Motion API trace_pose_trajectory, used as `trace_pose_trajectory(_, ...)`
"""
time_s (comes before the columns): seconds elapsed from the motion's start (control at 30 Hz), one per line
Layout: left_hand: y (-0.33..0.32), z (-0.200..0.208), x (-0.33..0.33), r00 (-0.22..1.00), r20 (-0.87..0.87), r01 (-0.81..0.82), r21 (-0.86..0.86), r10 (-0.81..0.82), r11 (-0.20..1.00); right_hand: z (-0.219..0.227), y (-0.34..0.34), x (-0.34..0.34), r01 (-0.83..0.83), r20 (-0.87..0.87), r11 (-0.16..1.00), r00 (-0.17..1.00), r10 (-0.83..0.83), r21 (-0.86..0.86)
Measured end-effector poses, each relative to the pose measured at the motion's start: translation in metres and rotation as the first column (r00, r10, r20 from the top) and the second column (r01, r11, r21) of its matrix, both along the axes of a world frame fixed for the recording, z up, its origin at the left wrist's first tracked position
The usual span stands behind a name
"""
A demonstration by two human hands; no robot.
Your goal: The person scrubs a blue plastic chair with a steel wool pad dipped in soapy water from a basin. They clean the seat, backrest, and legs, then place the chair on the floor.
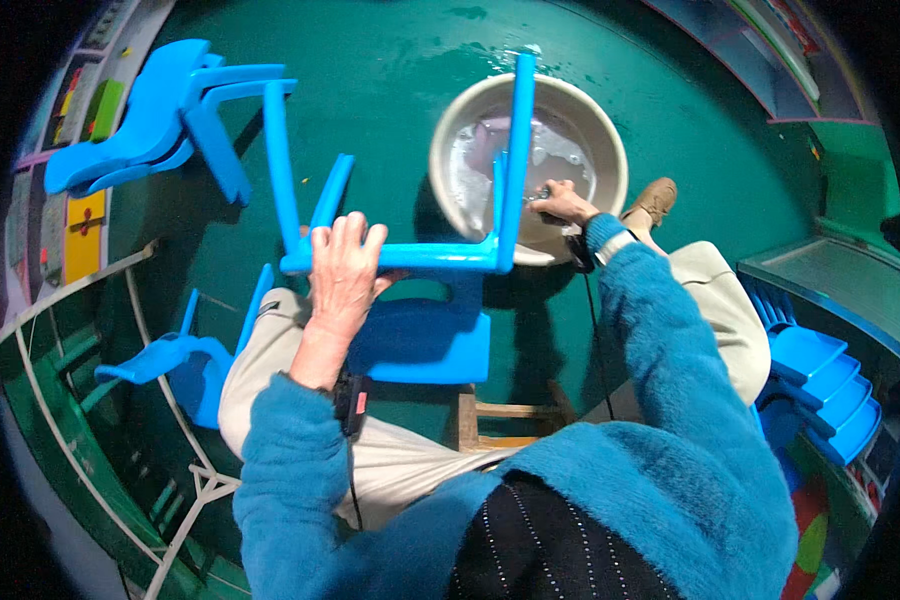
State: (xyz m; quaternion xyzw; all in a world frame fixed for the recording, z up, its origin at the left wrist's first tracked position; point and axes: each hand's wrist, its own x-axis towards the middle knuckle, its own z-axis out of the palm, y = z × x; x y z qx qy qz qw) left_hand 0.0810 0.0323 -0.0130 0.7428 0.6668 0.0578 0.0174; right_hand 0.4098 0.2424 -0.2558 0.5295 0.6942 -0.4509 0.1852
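A small blue plastic chair (420, 257) is tipped over in front of my knees, its legs pointing away and up. My left hand (346, 258) is closed over the left end of its near bar, fingers on top. Beyond it stands a round beige basin (440, 150) of cloudy, sudsy water (545, 150). My right hand (567, 203) is at the basin's right side, above the water, with its fingers closed. A small dark bit shows at the fingertips, too little to name. One chair leg crosses in front of the basin.
Stacked blue chairs (150, 120) lie at the far left; another blue chair (185, 365) stands by my left knee. More blue chairs (820, 380) are stacked at the right. A white metal frame (70, 285) edges the left. A wooden stool (510, 410) is beneath me. Wet patches mark the green floor (370, 60).
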Motion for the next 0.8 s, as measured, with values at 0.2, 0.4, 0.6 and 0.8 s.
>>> trace_pose_trajectory(0.2, -0.002, -0.017, 0.0, 0.981, 0.033, 0.194, -0.1, -0.192, 0.976, -0.024, 0.01, 0.003, -0.084, 0.15, 0.995, 0.984, 0.092, -0.059)
trace_pose_trajectory(0.4, 0.002, -0.033, -0.019, 0.988, 0.086, 0.144, -0.202, -0.129, 0.969, -0.039, 0.005, -0.002, -0.486, 0.139, 0.824, 0.831, 0.539, -0.292)
trace_pose_trajectory(0.6, 0.003, -0.029, -0.018, 0.986, 0.096, 0.156, -0.272, -0.135, 0.95, -0.088, 0.0, 0.002, -0.261, 0.303, 0.898, 0.94, 0.154, 0.354)
trace_pose_trajectory(0.8, 0.003, -0.03, -0.016, 0.99, 0.064, 0.142, -0.295, -0.128, 0.945, -0.142, -0.001, 0.007, -0.461, 0.04, 0.868, 0.886, 0.462, 0.186)
